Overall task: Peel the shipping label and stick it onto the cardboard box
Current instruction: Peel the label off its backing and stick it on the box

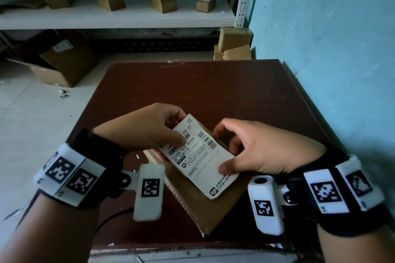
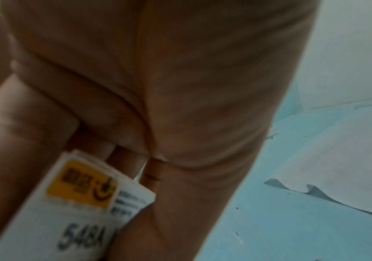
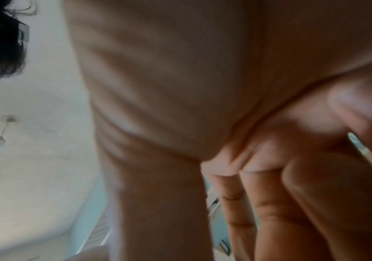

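A white shipping label (image 1: 199, 156) with barcodes and "H695" printed on it is held just above a brown cardboard box (image 1: 205, 205) that lies on a dark red table (image 1: 213, 92). My left hand (image 1: 149, 130) grips the label's far end, thumb on its printed face and fingers behind it. My right hand (image 1: 254, 151) holds the label's right edge, thumb on top near the lower part and fingers curled behind. In the left wrist view the label (image 2: 68, 211) shows a yellow logo and "548A" between thumb and fingers. The right wrist view shows only my curled fingers (image 3: 292, 194).
A blue wall (image 1: 331, 38) runs along the table's right side. Behind the table stands a white shelf (image 1: 117, 17) with several small boxes. More boxes (image 1: 234, 44) are stacked at the wall, and an open carton (image 1: 62, 64) lies on the tiled floor at left.
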Motion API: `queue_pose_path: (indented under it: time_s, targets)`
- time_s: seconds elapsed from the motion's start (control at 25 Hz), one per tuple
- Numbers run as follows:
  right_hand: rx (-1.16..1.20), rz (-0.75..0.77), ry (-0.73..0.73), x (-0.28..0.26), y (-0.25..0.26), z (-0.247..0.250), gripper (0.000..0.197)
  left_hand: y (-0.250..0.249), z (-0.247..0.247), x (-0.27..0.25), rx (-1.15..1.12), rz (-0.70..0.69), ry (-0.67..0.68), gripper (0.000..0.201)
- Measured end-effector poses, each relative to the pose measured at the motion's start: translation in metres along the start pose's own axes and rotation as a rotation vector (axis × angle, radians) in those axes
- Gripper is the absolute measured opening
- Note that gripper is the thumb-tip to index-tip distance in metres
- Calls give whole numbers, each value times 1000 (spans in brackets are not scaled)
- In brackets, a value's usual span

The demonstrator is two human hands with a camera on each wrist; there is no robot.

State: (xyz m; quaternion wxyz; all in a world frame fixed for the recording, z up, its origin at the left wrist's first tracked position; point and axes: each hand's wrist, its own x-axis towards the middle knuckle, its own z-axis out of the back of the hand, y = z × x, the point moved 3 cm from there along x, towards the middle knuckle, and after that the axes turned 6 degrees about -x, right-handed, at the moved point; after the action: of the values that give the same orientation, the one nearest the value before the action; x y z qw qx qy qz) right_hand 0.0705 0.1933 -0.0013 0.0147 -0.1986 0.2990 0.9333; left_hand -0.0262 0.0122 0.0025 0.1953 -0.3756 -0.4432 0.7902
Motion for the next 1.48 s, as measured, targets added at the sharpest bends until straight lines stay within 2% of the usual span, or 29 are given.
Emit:
queue_pose_path:
  time_s: [0.56, 0.92, 1.16, 1.32, 1.48]
  targets:
    - [-257, -63, -14, -5, 16, -2, 61, 2, -1, 4, 123, -18, -41, 19]
    - [-382, -139, -31, -8, 18, -2, 71, 3, 0, 13, 219, -133, -134, 23]
    - [-350, -171, -51, -4, 8, -3, 87, 3, 0, 16, 199, -171, -172, 27]
    - [-280, -111, -109, 7, -1, -6, 115, 5, 3, 19, 204, -230, -250, 32]
    - [-142, -15, -74, 15, -9, -7, 119, 4, 3, 20, 203, -305, -290, 32]
